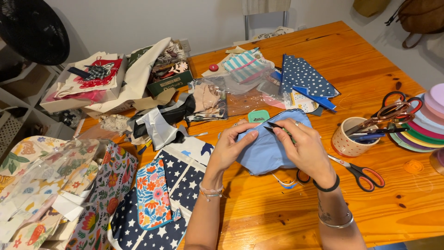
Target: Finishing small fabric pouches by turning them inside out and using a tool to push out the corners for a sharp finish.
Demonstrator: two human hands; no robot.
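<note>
Pinching light-blue fabric (268, 150), the left hand (230, 147) steadies it while the right hand (303, 147) grips a small dark tool (277, 128), apparently mid-trim.

A wooden table (351, 60) carries the clutter. At three o'clock stands a dotted cup (347, 139) with scissors in it, beside a stack of coloured discs (423, 129); red-handled scissors (363, 172) lie just below. At twelve o'clock lies navy dotted fabric (305, 76), near a striped pouch (245, 65). At eight o'clock lies floral fabric (150, 194) on star-print cloth (185, 180).
</note>
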